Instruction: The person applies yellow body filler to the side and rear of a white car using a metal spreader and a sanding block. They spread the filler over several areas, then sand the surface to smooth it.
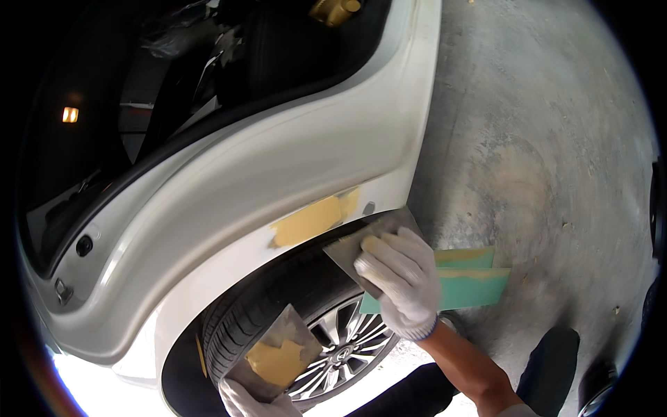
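My gloved right hand [403, 278] is closed around a flat metal spreader [343, 254], holding it over the tire just below the wheel-arch edge. Yellow filler putty [310, 222] lies in a patch on the white car panel [278, 156] above the arch, with a small gray bare spot beside it. At the lower edge of the picture, my gloved left hand [251, 402] grips a square metal plate [287, 321] by its near corner. A smear of yellow putty [278, 360] covers the middle of this plate. The left fingers are partly cut off by the frame.
Green sheets [475, 288] with yellowish smears stick out behind my right hand. The black tire [243, 313] and spoked wheel [342, 356] sit under the arch. An open dark doorway [278, 55] is at the upper left. Gray concrete floor [528, 139] stretches along the right.
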`<action>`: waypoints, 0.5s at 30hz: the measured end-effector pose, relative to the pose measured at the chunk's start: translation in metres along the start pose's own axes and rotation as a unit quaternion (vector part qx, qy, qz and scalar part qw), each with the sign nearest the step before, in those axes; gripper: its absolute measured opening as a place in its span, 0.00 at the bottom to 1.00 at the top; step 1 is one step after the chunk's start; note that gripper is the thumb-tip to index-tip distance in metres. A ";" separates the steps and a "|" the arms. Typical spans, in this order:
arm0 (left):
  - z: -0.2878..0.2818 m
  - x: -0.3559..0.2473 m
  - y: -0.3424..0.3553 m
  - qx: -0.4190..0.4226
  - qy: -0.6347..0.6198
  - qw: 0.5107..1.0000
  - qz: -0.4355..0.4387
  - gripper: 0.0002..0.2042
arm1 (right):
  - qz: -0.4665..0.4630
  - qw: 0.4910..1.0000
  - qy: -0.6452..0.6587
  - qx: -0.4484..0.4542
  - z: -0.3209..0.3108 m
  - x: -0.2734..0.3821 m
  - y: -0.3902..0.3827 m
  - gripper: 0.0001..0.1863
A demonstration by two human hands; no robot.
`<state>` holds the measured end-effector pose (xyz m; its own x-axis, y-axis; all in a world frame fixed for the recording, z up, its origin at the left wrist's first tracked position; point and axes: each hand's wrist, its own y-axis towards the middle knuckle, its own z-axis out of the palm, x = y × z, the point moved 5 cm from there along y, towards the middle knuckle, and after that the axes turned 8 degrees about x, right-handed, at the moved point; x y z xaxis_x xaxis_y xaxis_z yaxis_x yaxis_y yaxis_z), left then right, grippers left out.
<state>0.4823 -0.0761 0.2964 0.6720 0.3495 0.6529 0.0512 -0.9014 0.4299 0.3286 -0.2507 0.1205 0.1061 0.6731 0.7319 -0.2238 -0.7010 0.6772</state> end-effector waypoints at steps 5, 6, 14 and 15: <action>0.006 0.016 -0.021 -0.043 0.064 0.997 0.008 0.31 | -0.041 0.994 -0.017 -0.100 0.025 -0.014 0.025 0.21; 0.003 0.016 -0.015 -0.012 0.049 0.999 -0.013 0.31 | -0.045 0.993 -0.026 -0.109 0.027 -0.015 0.029 0.21; 0.007 0.015 -0.018 -0.041 -0.048 0.994 -0.085 0.24 | -0.040 0.997 0.052 -0.040 0.037 -0.014 0.018 0.13; 0.005 0.011 -0.014 -0.038 -0.048 0.994 -0.088 0.23 | -0.044 0.995 0.029 -0.090 0.032 -0.013 0.019 0.13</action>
<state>0.4932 -0.0608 0.2945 0.7257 0.4704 0.5021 0.1211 -0.8057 0.5798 0.3539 -0.2797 0.1263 0.0782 0.7460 0.6614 -0.3857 -0.5891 0.7101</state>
